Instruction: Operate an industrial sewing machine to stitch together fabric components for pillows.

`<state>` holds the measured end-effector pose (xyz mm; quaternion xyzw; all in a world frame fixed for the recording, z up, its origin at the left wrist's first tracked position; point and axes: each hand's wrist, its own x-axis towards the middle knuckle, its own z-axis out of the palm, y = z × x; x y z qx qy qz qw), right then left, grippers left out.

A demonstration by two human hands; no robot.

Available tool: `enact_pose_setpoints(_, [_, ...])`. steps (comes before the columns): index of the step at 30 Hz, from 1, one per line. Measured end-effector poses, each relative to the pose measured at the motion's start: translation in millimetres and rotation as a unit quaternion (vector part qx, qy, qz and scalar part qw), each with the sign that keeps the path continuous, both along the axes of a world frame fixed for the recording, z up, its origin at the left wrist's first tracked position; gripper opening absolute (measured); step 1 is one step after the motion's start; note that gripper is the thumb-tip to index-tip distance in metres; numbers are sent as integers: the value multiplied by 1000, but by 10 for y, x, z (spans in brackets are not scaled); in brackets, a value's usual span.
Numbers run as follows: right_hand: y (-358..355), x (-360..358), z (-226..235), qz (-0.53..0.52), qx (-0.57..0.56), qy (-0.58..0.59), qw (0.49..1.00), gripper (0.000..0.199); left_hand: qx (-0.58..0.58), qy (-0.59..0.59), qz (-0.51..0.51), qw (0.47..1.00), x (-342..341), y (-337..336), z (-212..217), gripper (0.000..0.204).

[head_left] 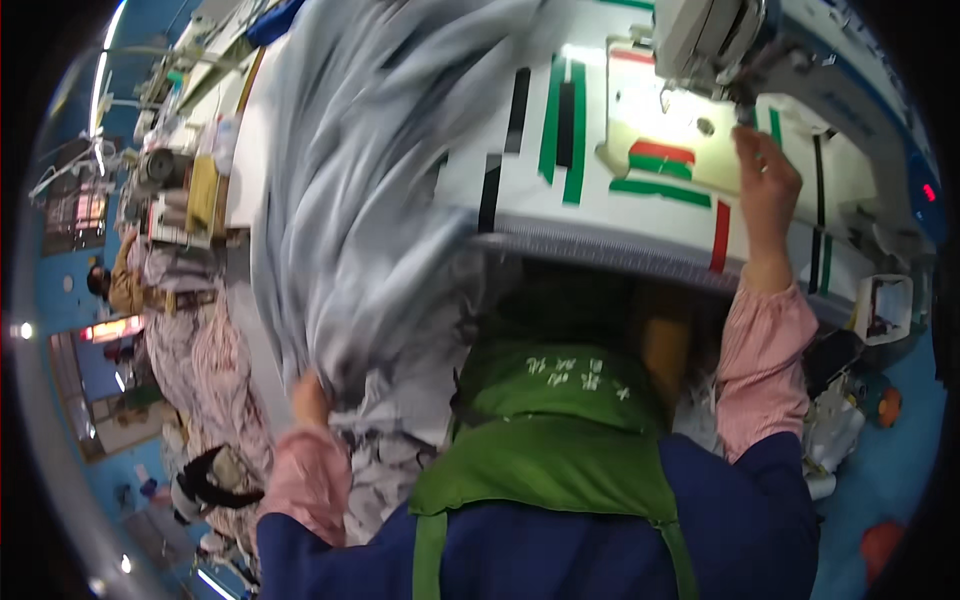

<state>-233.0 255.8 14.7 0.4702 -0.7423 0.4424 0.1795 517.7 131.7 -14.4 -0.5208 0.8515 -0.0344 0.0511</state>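
A long, bunched piece of grey-blue fabric (370, 190) runs over the left part of the sewing table and hangs down its front edge. At the lower end of that fabric, my left hand (310, 400) is closed on its edge, low beside the table. On the right, my right hand (770, 180) is raised next to the head of the sewing machine (710, 40), just right of the lit needle plate (705, 125). Its fingers are curled and pinched together near a small dark part of the machine. What sits between those fingertips is too small to make out.
Green, black and red tape strips (575, 130) mark the white tabletop (470, 185). A ruler tape (620, 255) lines its front edge. Piles of cloth (220, 360) lie to the left, where another person (125, 280) works. A white-framed bin (885, 308) is at the right.
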Motion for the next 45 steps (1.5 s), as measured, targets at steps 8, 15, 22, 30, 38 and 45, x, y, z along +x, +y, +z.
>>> enact_pose_setpoints(8, [67,15,-101,-10,52,-37,998,21,273,-219,142,926,693,2942,-710,24])
enact_pose_setpoints(15, [70,-19,-134,-8,85,-89,992,24,247,34,149,957,-455,1293,-1221,28])
enact_pose_setpoints(22, [242,-147,-197,-42,62,-95,993,26,81,58,-32,995,-1946,-77,-1388,75])
enact_pose_setpoints(30, [288,1314,-44,110,39,-73,990,25,243,226,-86,939,-1478,121,-1429,26])
enact_pose_setpoints(38, [-385,2719,-156,453,195,-65,867,14,483,42,-115,867,-444,928,-1400,18])
enact_pose_setpoints(45, [-395,3080,-228,537,235,-102,804,14,129,517,458,712,-843,-296,-1767,48])
